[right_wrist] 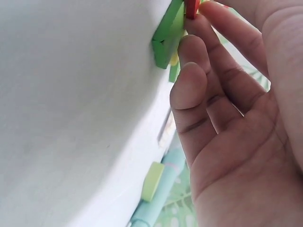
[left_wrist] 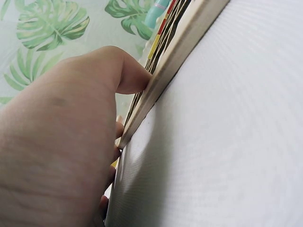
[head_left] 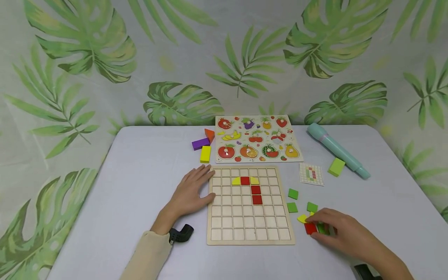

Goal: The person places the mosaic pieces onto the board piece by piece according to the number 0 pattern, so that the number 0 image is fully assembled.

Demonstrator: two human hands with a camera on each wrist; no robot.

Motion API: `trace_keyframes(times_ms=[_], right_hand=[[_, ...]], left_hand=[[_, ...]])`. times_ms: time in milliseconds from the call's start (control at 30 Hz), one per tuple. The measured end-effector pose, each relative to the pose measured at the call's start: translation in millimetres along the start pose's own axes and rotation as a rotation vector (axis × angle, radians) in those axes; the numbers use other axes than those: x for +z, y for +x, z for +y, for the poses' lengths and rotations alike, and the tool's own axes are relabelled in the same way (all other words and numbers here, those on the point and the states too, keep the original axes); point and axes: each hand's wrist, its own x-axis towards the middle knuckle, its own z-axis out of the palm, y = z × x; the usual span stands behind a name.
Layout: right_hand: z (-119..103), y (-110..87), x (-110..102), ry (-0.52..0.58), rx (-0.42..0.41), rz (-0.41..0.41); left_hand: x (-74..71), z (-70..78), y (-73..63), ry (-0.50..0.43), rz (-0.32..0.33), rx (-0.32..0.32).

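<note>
My left hand (head_left: 190, 190) lies spread at the left edge of a wooden grid board (head_left: 227, 228), thumb and fingertips on its rim. In the left wrist view the thumb (left_wrist: 135, 78) presses the board's edge. Three red square tiles (head_left: 257, 199) and two yellow pieces (head_left: 236, 181) sit in the board's upper cells. Right of the board, my right hand (head_left: 344, 231) pinches a red square tile (head_left: 310, 228) between thumb and fingertips. Green tiles (head_left: 312, 207) and a yellow piece (head_left: 302, 219) lie close around it; another green tile (right_wrist: 168, 35) is partly hidden by the fingers.
Behind the grid board lies a fruit puzzle board (head_left: 259, 139). Purple (head_left: 201, 144), yellow (head_left: 205, 154) and orange blocks (head_left: 210, 135) lie to its left. On the right are a small pattern card (head_left: 311, 174), a light green block (head_left: 336, 167) and a teal tube-shaped object (head_left: 337, 150).
</note>
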Motion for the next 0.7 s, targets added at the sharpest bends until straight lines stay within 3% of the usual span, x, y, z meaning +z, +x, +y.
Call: trace_keyframes(times_ms=[300,700], right_hand=[[-10,22.6,4,-0.040,-0.011,0.039],[-31,61.6,18,0.014,0.008,-0.023]], left_hand=[[-1.1,1.0,0.1,-0.010,0.006,0.010],[-1.1,1.9,0.0,-0.010,0.002,-0.003]])
